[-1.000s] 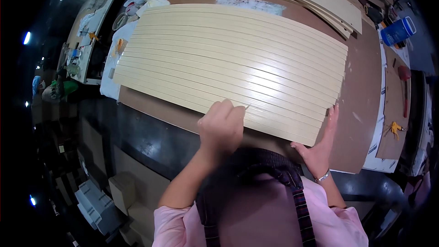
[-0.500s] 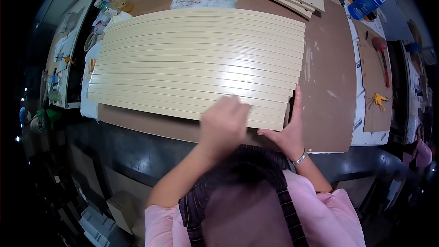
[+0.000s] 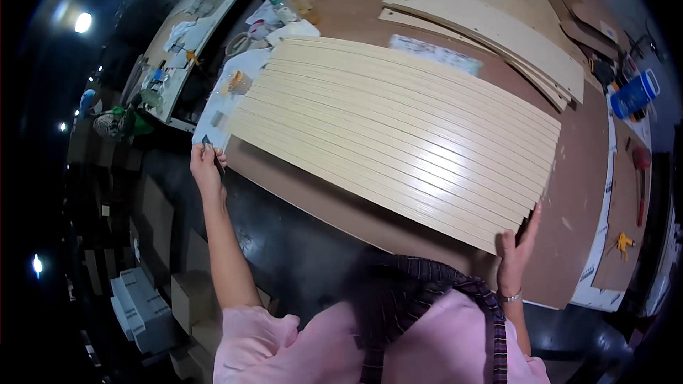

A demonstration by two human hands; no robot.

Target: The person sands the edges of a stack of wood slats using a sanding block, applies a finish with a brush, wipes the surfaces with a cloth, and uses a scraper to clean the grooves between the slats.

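A row of long cream-coloured strips (image 3: 384, 128), lying edge to edge, spreads across the bench with a glossy surface. My left hand (image 3: 208, 171) is off the strips' near left corner, closed around a small dark flat tool whose pointed tip shows above the fingers; its exact kind does not show. My right hand (image 3: 515, 259) rests against the strips' near right corner, thumb and fingers spread apart. Beside the left ends, on a white sheet (image 3: 213, 135), stand an open jar with orange-brown contents (image 3: 240, 82) and a small grey block (image 3: 218, 119).
Pale boards with holes (image 3: 491, 28) lie stacked at the back. Bottles (image 3: 302, 0) and rags crowd the far left. To the right are a blue tub (image 3: 635, 94), a red mallet (image 3: 641, 163) and a yellow air gun (image 3: 623, 244). Cardboard boxes (image 3: 192, 299) stand below on the left.
My left hand has gone from the strips' near edge to beyond their left end. The right hand stays at the near right corner. The whole view has turned.
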